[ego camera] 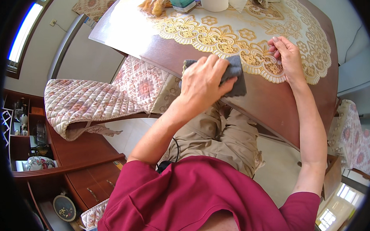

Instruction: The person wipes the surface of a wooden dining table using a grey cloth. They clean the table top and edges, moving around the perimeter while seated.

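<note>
My left hand [204,78] grips a folded dark grey cloth [236,83] with a yellowish stitched edge, at the near edge of the brown table [271,101]. A white and gold lace-edged tablecloth [224,40] covers much of the tabletop beyond the hand. My right hand [286,56] rests by its wrist near the scalloped border, its fingers loosely curled with nothing seen between them. The palm side of the left hand is hidden.
At the table's far side stand a plastic bag of yellowish food [155,4], a teal and white package [181,0] and a white paper roll [214,1]. Quilted chairs [93,103] flank the table on the left and right. A wooden cabinet [77,148] stands at the left.
</note>
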A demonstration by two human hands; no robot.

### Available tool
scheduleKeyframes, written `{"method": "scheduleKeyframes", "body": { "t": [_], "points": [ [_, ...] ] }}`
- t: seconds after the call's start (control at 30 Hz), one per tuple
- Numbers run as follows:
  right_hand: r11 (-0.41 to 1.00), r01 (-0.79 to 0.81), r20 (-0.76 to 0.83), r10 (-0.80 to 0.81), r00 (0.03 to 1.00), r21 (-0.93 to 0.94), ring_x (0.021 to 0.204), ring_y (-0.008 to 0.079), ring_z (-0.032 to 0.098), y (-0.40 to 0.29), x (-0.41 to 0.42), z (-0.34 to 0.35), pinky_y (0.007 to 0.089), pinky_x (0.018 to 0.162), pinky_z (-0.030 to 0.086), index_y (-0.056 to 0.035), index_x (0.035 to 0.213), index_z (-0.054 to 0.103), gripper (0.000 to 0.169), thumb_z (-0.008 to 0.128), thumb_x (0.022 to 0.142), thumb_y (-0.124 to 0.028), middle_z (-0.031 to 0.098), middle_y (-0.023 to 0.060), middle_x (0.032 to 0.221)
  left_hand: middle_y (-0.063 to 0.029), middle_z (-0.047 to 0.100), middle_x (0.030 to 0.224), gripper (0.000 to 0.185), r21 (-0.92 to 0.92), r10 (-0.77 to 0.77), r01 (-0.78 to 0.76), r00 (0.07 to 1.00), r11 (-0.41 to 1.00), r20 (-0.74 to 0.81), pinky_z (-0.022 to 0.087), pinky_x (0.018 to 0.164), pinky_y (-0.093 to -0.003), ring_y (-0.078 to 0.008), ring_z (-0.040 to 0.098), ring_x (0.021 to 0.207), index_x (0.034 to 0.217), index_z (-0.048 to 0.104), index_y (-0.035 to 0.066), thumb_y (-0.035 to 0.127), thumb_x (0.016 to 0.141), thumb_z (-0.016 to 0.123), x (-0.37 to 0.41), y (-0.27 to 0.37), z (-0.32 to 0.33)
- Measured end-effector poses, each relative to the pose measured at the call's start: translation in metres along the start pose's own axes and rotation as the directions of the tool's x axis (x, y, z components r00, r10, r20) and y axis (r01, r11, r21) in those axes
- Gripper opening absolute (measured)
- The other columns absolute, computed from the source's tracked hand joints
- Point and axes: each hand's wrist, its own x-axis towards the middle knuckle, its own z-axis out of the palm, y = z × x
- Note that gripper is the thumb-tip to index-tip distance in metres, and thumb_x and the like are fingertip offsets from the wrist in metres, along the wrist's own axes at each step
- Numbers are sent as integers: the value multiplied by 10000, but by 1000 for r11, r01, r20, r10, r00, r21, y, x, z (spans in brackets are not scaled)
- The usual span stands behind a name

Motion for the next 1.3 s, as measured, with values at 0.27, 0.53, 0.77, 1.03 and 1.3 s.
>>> {"method": "scheduleKeyframes", "body": {
  "t": [0.27,0.53,0.77,1.03,1.3],
  "points": [
    [1000,0,4,0,1000,21,671,41,490,-6,-3,2,209,621,431,-30,971,726,289,614,1058,-282,622,-21,782,-140,669,1008,394,96,-172,168,984,981,39,514,832,-494,-372,664,965,1048,647,41,403,917,730,70,-70,30],
    [999,29,-5,-29,1000,18,649,43,497,-2,1,6,215,612,430,-27,940,727,287,621,1047,-272,619,-22,744,-184,734,1096,492,157,-309,301,951,941,25,507,916,-500,-399,681,1053,1031,720,10,483,902,694,121,-111,53],
    [1000,21,-15,-21,1000,-3,643,46,504,4,6,2,218,585,423,-38,926,724,279,617,1045,-267,624,-18,737,-198,733,1068,486,12,-237,239,952,971,195,522,895,-485,-386,698,1017,1075,740,56,494,866,720,111,-50,49],
    [996,45,-4,-45,999,74,659,29,492,2,-1,2,196,600,408,-52,950,728,297,623,1047,-312,624,-35,770,-184,713,1073,413,176,-235,229,972,957,17,535,880,-486,-384,690,1019,1033,710,26,425,926,692,102,-107,45],
    [997,49,-45,-46,998,56,637,60,526,2,4,6,237,597,443,-31,900,730,315,624,1027,-299,639,-13,730,-196,753,1070,522,257,-471,439,878,861,81,518,918,-496,-384,702,1051,1085,752,53,529,889,667,129,-128,44]
  ]
}}
